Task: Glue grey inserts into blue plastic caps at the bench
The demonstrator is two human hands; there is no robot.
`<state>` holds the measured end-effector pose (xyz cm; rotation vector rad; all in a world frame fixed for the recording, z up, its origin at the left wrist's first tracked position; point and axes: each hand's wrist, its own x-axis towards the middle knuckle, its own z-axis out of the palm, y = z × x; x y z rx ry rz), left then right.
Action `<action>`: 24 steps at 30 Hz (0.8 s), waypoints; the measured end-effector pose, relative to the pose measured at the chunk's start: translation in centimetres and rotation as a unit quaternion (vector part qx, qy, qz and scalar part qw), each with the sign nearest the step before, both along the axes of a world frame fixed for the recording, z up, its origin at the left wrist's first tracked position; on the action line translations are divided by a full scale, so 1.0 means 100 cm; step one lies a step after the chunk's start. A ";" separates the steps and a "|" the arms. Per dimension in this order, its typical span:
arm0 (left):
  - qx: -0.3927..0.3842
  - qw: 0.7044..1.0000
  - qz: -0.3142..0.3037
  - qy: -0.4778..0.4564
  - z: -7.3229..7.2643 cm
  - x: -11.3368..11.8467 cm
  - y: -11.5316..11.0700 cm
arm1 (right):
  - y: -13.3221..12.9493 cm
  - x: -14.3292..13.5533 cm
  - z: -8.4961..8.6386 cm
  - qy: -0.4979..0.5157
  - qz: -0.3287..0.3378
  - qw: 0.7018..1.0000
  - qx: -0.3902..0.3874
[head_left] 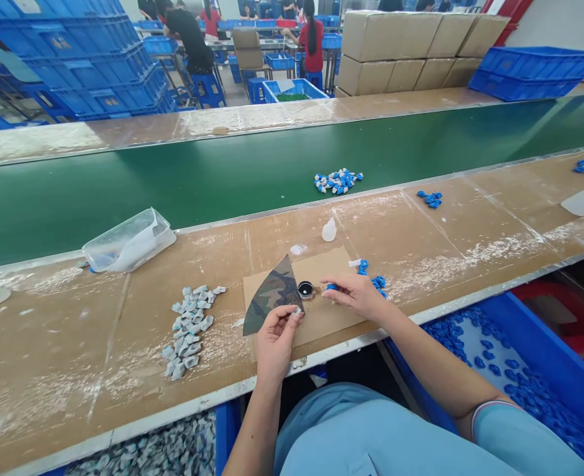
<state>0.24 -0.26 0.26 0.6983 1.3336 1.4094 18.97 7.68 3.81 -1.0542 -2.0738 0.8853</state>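
Observation:
My left hand (278,337) pinches a small grey-white plastic piece (296,311) between thumb and fingertips, over the edge of a dark camouflage-patterned fan-shaped sheet (272,294). Between the fingertips of my right hand (354,294) is a small blue plastic piece (331,287). A small round pot of dark liquid (305,289) stands between the hands on a flat cardboard sheet (331,264). Several blue pieces (378,283) lie just beyond my right hand. To the left, a pile of grey pieces (189,327) rests on the table.
A green conveyor belt (213,168) runs behind the table, carrying a heap of blue-and-white pieces (339,180). A clear plastic box (129,243) and a small white bottle (329,229) stand on the table. A blue bin of blue pieces (530,330) is below right. People work in the background.

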 end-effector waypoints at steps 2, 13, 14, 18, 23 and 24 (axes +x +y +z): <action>0.006 1.000 0.005 0.000 -0.001 0.000 0.000 | 0.001 -0.002 -0.002 -0.003 -0.021 1.000 -0.021; 0.020 1.000 0.001 0.006 -0.012 -0.002 -0.001 | 0.009 -0.007 -0.002 0.003 -0.004 0.998 0.064; 0.021 1.000 0.002 0.004 -0.012 -0.002 -0.001 | 0.009 -0.008 -0.002 -0.006 0.007 0.997 0.072; 0.020 1.000 0.005 -0.004 -0.010 -0.001 -0.001 | 0.012 -0.012 -0.003 -0.043 0.026 0.995 0.083; 0.015 1.000 0.012 -0.021 -0.004 0.001 0.000 | 0.016 -0.017 -0.005 -0.087 0.038 0.984 0.149; 0.014 1.000 0.012 -0.026 -0.004 0.001 0.000 | 0.016 -0.018 -0.006 -0.092 0.039 0.982 0.160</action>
